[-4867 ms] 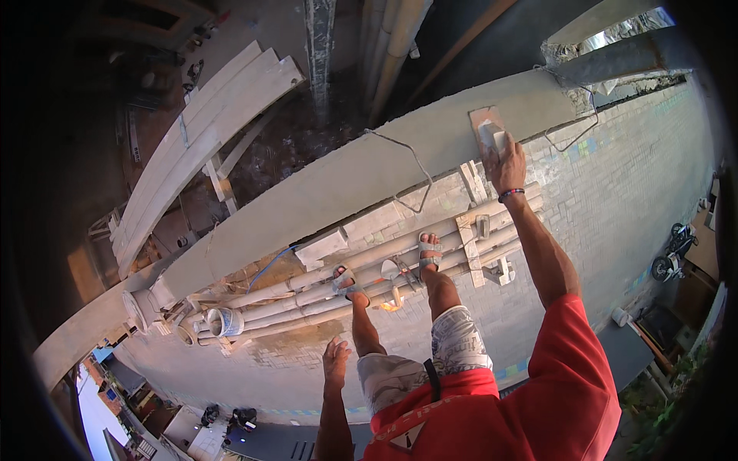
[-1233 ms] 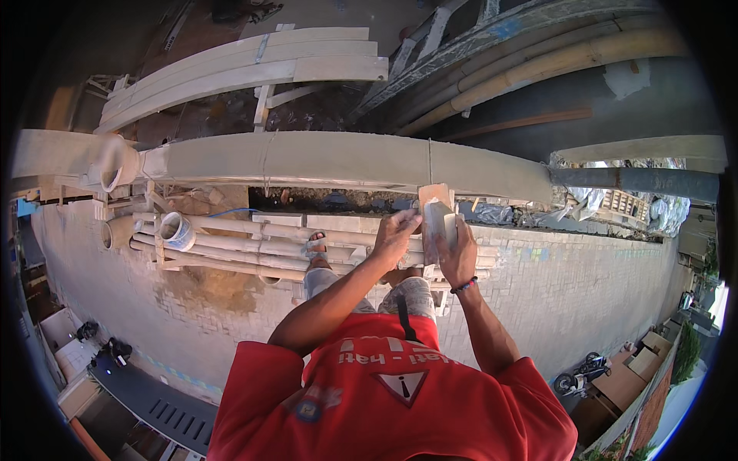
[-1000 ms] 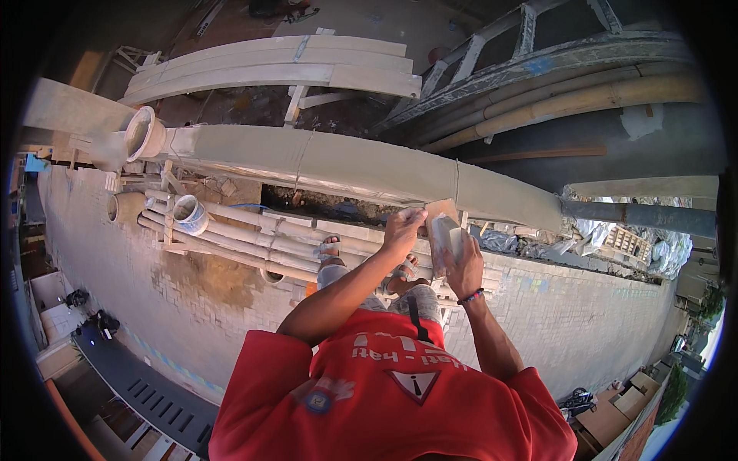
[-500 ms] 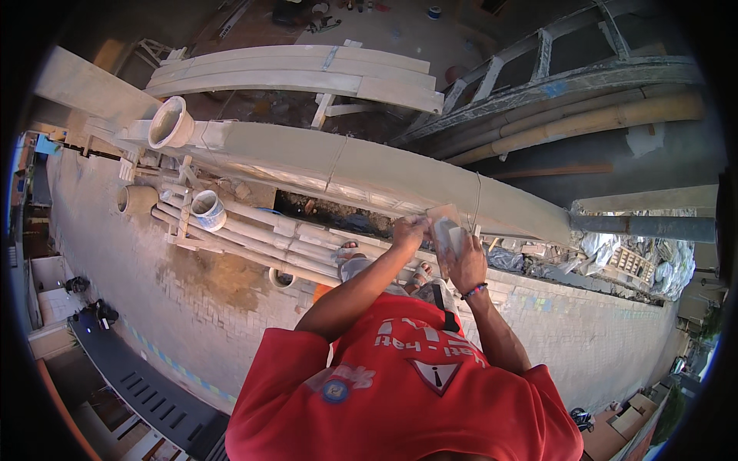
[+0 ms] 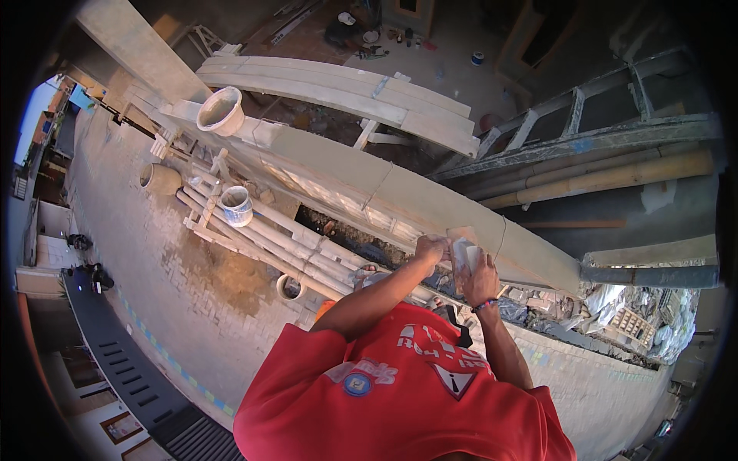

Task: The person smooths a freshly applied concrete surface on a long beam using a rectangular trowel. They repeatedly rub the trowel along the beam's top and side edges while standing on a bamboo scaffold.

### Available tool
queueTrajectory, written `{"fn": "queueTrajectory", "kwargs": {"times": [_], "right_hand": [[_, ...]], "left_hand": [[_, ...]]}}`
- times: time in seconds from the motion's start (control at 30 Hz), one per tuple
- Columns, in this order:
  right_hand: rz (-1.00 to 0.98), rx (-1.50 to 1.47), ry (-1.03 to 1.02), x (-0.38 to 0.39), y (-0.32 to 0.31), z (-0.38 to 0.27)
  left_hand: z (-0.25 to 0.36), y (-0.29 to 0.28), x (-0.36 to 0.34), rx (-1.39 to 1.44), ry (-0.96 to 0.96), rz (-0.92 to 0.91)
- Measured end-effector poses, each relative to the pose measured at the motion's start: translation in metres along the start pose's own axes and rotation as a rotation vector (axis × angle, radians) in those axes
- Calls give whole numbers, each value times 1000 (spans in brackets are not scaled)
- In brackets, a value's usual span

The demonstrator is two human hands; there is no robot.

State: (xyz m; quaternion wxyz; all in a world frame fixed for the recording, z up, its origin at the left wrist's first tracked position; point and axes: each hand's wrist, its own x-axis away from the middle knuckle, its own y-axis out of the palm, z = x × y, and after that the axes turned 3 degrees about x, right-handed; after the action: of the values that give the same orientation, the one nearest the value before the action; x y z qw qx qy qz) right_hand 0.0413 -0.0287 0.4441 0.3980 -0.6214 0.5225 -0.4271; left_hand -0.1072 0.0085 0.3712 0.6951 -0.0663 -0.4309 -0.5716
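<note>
My right hand (image 5: 480,278), with a beaded band at its wrist, is closed on a flat, pale trowel-like tool (image 5: 462,234) smeared with grey. My left hand (image 5: 433,250) is beside it, its fingers curled near the tool's left edge. Whether they hold the tool or a small piece against it, I cannot make out. Both hands are just in front of the long grey plastered beam (image 5: 430,201), which has thin cords tied round it. Part of the tool is hidden behind my right fingers.
A pale bucket (image 5: 221,112) stands on the beam's left end. Below are a white-and-blue pail (image 5: 236,206), a brown pot (image 5: 160,179) and bamboo poles (image 5: 269,240). A ladder (image 5: 576,142) lies beyond, right of stacked planks (image 5: 338,81). Rubble and plastic sheeting (image 5: 669,326) lie at right.
The view has turned and shifted, so the beam slants more steeply and the surroundings sit lower and further right. Both hands stay together at the tool with much the same hold.
</note>
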Motion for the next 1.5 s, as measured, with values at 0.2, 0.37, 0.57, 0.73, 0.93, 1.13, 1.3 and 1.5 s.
{"fn": "queueTrajectory", "kwargs": {"times": [0.2, 0.37, 0.57, 0.73, 0.93, 1.13, 1.3, 1.5], "right_hand": [[69, 17, -4, -30, -6, 0], [105, 79, -18, -51, -5, 2], [103, 142, 54, -66, -15, 12], [168, 164, 20, -80, -17, 20], [144, 150, 114, -105, -22, 32], [269, 22, 242, -122, -34, 68], [292, -110, 219, -73, -25, 124], [45, -113, 421, 60, 32, 201]], "left_hand": [[24, 20, -5, 27, -38, -26], [13, 30, -36, 44, 50, -22], [15, 52, -34, -52, -90, -122], [-4, 62, -48, -62, -115, -141], [-15, 72, -53, -10, -170, -270], [-27, 60, -32, 17, -229, -268], [-28, 28, -49, 177, -316, -151], [-32, 16, -71, 231, -292, -194]]}}
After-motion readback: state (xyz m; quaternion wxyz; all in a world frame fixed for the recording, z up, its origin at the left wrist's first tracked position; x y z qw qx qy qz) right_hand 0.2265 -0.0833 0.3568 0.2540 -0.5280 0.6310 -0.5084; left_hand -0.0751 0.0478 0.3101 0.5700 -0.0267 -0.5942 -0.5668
